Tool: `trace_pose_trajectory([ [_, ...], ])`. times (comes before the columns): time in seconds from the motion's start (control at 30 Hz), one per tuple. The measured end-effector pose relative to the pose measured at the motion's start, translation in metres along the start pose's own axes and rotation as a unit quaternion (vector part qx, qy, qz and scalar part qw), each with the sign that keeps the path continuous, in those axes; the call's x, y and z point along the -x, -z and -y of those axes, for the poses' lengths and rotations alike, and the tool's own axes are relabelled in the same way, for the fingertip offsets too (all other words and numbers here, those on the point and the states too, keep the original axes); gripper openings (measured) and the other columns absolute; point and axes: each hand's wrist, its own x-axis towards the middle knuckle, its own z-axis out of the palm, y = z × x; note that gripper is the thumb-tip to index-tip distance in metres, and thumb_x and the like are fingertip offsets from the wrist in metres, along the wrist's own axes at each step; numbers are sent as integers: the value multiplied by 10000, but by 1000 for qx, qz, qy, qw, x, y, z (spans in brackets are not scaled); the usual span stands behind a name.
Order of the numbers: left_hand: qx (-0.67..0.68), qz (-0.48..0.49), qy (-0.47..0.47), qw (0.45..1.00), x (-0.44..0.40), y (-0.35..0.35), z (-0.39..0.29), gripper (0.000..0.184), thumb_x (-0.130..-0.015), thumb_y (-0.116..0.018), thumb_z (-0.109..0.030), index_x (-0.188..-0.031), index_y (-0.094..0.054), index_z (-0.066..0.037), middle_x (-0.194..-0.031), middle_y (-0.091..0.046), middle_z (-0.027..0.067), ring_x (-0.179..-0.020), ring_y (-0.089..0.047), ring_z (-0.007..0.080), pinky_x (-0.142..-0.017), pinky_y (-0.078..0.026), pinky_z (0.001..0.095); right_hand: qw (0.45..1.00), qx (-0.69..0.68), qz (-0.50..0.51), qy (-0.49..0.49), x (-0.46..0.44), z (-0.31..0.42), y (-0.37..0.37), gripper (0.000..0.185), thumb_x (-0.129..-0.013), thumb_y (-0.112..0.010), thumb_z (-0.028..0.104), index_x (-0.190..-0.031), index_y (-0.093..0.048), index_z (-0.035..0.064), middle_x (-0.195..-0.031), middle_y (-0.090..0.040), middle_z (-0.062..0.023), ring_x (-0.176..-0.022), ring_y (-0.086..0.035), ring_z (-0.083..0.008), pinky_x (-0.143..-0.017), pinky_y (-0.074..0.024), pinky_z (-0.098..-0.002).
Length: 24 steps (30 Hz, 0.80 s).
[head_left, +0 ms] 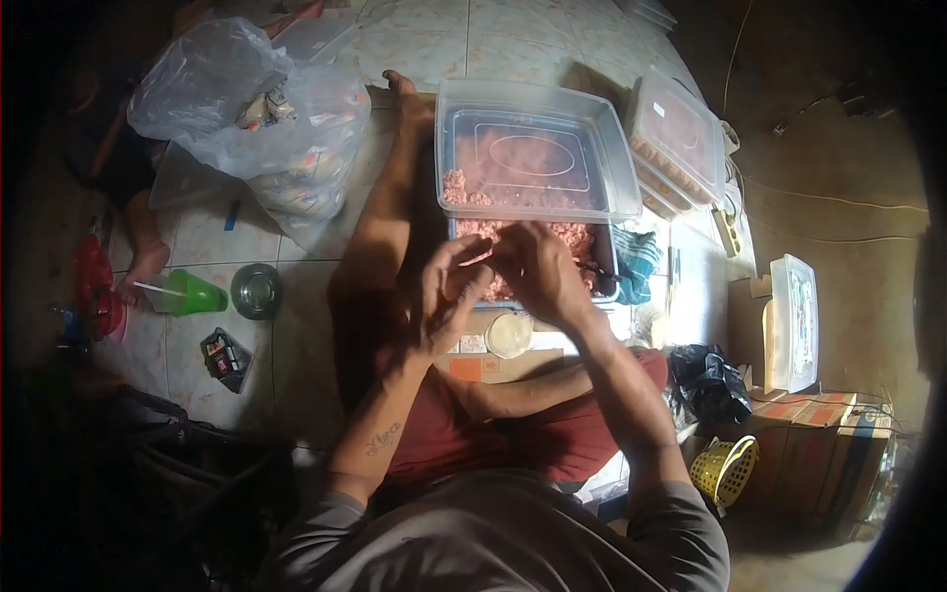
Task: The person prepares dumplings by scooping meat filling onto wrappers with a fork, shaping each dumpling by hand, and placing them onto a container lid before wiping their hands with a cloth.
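My left hand [452, 294] and my right hand [545, 281] meet fingertip to fingertip above a dark-rimmed tray [618, 281] of pink crumbly food [577, 237]. The left one is curved, its thumb apart from its fingers, and a pinkish patch shows in that gap. Bent and drawn together, the fingers of the right one hide whatever they may pinch. Beyond them a clear plastic bin [538, 205] rests partly over the tray, with a few pink clumps [456, 187] in its near left corner. A round pale disc [509, 336] lies on cardboard just below my hands.
At left are a bulging clear plastic bag [311, 148], a green cup [197, 293], a metal bowl [256, 291] and another person's foot [148, 259]. Stacked lidded containers [676, 138], a teal cloth [639, 266], a black bag [708, 383], a yellow basket [725, 472] and cardboard boxes [804, 449] stand right.
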Motion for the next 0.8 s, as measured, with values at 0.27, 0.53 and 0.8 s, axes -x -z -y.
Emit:
trace_pose_trajectory([
  [0.27, -47, -123, 43, 990, -2, 55, 49, 112, -991, -662, -150, -990, -592, -63, -845, -559, -33, -783, -525, 41, -699, -441, 204, 998, 44, -39, 1, -124, -95, -25, 288, -896, -591, 177, -1081, -679, -27, -877, -706, -240, -824, -704, -399, -729, -551, -420],
  [0.53, -133, -106, 37, 985, -7, 62, 37, 205, -998, -639, -244, -950, -619, -46, -790, -615, 26, -738, -569, 78, -674, -449, 228, 950, 197, 173, 170, -157, -130, -53, 280, -928, -644, 271, -1053, -691, 24, -931, -709, -186, -884, -692, -372, -746, -540, -457],
  [0.8, 32, 64, 43, 996, 7, 64, 31, 173, -973, -685, -206, -948, -640, -40, -819, -645, 25, -699, -586, 71, -599, -478, 244, 977, 69, -98, -176, -75, -74, 30, 250, -991, -593, 190, -882, -677, -19, -743, -671, -130, -655, -607, -177, -611, -476, -340],
])
